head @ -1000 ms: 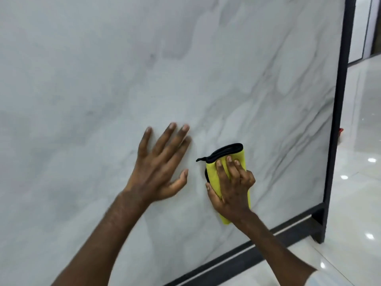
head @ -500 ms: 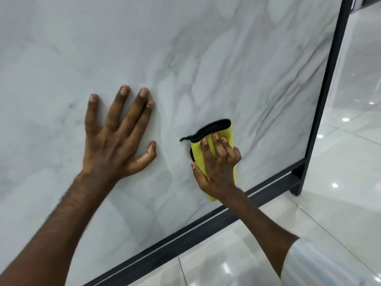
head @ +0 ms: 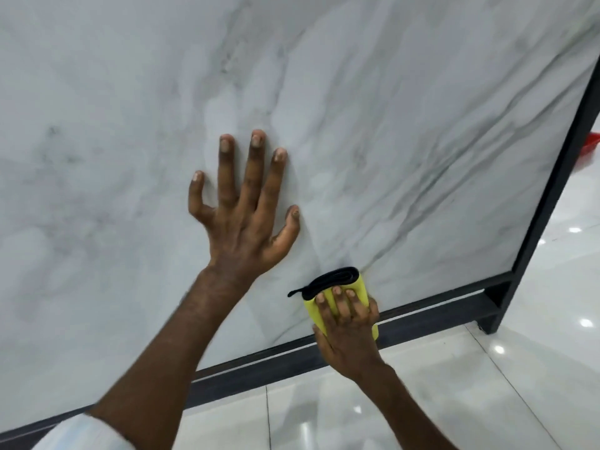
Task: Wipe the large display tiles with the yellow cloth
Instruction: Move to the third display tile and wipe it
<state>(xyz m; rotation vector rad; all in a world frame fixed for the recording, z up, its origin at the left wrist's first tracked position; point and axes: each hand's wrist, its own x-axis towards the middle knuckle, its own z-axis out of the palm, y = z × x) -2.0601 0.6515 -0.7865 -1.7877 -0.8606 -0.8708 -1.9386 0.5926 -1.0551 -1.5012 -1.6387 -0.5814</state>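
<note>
The folded yellow cloth (head: 359, 286) lies flat against the large marble display tile (head: 406, 118), low on it, at about 5 o'clock from the view's middle. Its long axis runs from 11 to 5 o'clock, with the black-trimmed end pointing up toward 11 and a thin black tail trailing off toward 9.

The right hand (head: 350, 332) grasps the cloth: fingers bent over it, thumb against its left edge, little finger at its right edge, pressing it to the tile. The left hand (head: 243, 222) is released and spread wide, palm and fingers flat on the tile at 11 o'clock from the cloth, holding nothing.

The cloth's lower end reaches the tile's bottom edge, at the black frame rail (head: 285, 363), at 6 o'clock. The frame's upright (head: 552, 203) stands well apart at 3 o'clock. Bare tile stretches from 12 round to 3 o'clock. Glossy floor (head: 454, 401) lies below the rail.
</note>
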